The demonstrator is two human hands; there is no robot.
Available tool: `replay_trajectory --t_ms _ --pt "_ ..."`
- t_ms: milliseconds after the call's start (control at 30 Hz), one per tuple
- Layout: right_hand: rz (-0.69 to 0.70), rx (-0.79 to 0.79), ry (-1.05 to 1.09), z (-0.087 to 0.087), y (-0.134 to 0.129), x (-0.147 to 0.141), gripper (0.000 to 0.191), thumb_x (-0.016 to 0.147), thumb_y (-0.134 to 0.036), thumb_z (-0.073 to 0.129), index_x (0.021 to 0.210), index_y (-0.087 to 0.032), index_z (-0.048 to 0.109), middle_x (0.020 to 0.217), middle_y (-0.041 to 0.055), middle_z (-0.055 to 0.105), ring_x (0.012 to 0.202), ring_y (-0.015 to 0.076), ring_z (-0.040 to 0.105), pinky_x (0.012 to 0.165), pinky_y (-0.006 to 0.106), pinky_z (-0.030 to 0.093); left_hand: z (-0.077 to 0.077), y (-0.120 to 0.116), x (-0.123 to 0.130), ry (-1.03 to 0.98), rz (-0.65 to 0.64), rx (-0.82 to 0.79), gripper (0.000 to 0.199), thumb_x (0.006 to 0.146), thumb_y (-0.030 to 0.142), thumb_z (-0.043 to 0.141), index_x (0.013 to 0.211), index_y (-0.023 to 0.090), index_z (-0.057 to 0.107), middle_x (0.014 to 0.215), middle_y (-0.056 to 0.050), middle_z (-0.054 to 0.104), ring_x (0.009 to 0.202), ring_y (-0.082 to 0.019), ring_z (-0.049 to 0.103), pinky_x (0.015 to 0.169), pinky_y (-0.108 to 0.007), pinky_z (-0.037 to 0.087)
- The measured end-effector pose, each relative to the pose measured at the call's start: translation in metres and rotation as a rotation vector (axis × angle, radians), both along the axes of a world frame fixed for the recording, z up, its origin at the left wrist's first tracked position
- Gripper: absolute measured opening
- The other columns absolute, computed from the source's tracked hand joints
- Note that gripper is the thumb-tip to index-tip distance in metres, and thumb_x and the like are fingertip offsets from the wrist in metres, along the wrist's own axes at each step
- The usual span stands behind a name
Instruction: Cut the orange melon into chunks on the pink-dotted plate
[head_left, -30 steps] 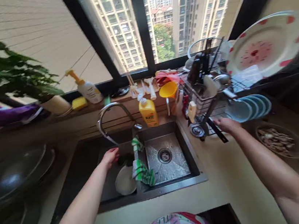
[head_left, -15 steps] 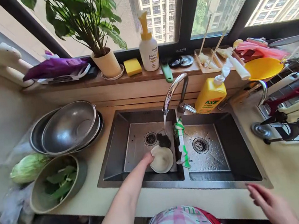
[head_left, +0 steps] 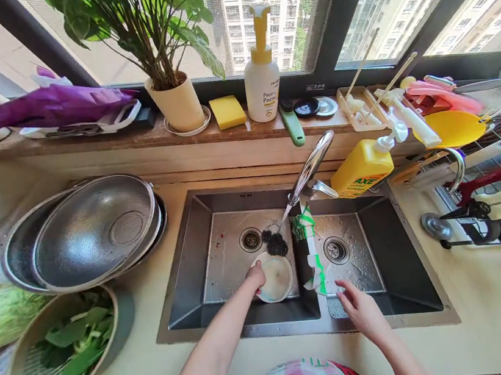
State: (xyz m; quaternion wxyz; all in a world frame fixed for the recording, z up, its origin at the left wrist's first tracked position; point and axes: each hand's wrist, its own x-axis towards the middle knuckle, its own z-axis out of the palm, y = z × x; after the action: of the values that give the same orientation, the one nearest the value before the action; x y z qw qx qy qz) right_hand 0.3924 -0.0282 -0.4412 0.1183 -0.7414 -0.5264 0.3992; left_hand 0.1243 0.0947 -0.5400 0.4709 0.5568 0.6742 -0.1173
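Note:
My left hand (head_left: 255, 278) grips the left edge of a small white bowl (head_left: 274, 278) in the left sink basin (head_left: 227, 240). Just behind the bowl lies a dark scrubber (head_left: 276, 244), with water running down beside it from the faucet (head_left: 310, 167). Over the near part of the right basin (head_left: 354, 241) hangs my right hand (head_left: 352, 302), its fingers apart and holding nothing. Green and white cloths (head_left: 318, 274) are draped on the divider, left of my right hand.
Metal colanders (head_left: 94, 229) and a basket of green leaves (head_left: 71, 346) stand left of the sink. A yellow AXE bottle (head_left: 362, 168) is behind the right basin. A dish rack (head_left: 499, 179) stands at the right. A potted plant (head_left: 178, 108) is on the sill.
My right hand has moved left and forward, from the counter's front edge to over the right basin. My left hand still holds the bowl. The view has shifted slightly.

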Motion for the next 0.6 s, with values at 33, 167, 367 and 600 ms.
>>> replay_trajectory --t_ms 33,167,367,600 --pt "0.021 0.003 -0.021 -0.008 0.012 0.0 0.043 0.084 -0.037 0.038 0.121 -0.019 0.051 0.087 0.0064 0.067 0.07 0.0191 0.063 0.068 0.031 0.047 0.004 0.002 0.006 0.059 -0.028 0.01 0.045 0.085 0.028 0.045 0.128 0.013 0.048 0.11 -0.021 0.058 0.087 -0.033 0.063 0.068 -0.04 0.052" --pt "0.169 0.035 0.009 -0.045 0.054 0.003 0.065 0.072 -0.015 0.041 0.137 -0.014 0.033 0.119 0.0132 0.057 0.096 0.0189 0.06 0.084 0.032 0.044 0.033 0.007 0.022 0.198 -0.167 0.128 0.049 0.086 0.011 0.034 0.128 0.033 0.05 0.143 -0.016 0.031 0.1 -0.032 0.06 0.085 -0.05 0.046" --pt "0.295 0.071 0.127 -0.076 0.072 0.015 0.027 0.066 -0.016 0.048 0.091 -0.017 0.059 0.103 0.0098 0.063 0.098 0.021 0.057 0.087 0.032 0.041 0.102 0.044 0.038 0.347 -0.422 0.426 0.056 0.088 0.011 0.03 0.134 0.042 0.038 0.152 -0.015 0.01 0.101 -0.033 0.058 0.076 -0.049 0.049" --pt "0.004 0.184 0.29 -0.007 0.087 0.031 0.018 0.075 -0.037 0.048 0.071 -0.02 0.05 0.068 -0.0015 0.056 0.066 0.0145 0.053 0.063 0.024 0.043 0.133 0.099 0.075 0.089 0.017 0.338 0.056 0.084 0.012 0.041 0.137 0.029 0.034 0.115 -0.018 0.052 0.081 -0.025 0.065 0.072 -0.039 0.052"
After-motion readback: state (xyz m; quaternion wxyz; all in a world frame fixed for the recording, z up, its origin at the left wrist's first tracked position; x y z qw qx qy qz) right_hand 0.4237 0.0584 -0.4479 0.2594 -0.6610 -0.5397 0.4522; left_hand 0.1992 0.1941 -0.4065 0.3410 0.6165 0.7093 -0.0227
